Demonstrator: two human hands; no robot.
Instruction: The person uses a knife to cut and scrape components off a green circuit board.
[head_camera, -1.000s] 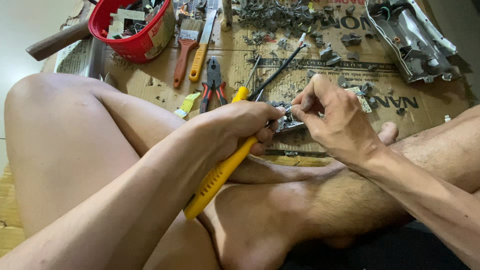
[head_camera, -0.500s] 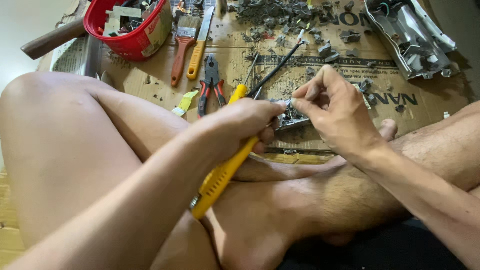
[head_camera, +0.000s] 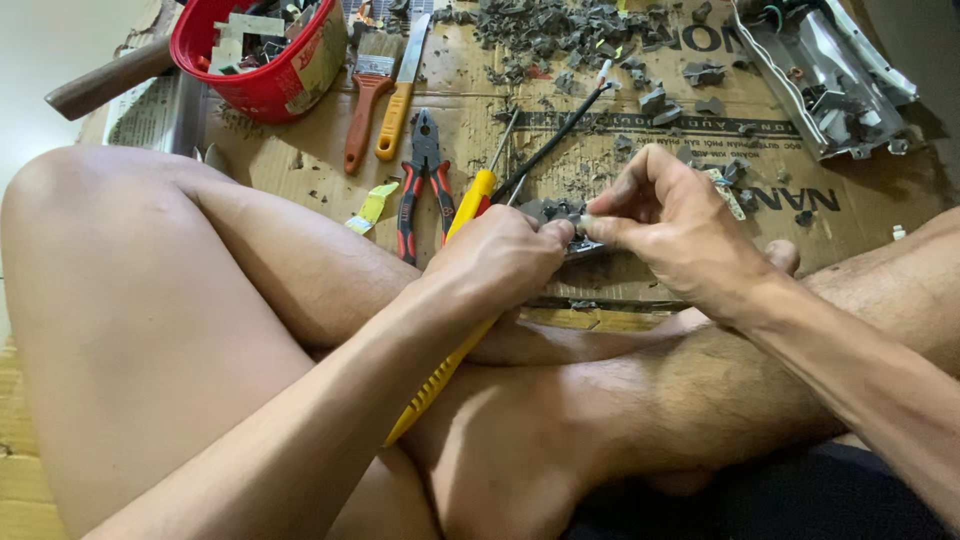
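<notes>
Grey metal part (head_camera: 560, 214) — still pinched, fingers (head_camera: 592, 226) closer.

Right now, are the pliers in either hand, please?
No, the pliers lie on the cardboard, clear of both hands.

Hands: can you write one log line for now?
left hand: grips yellow tool | right hand: pinches small grey part | pliers: on cardboard
</notes>
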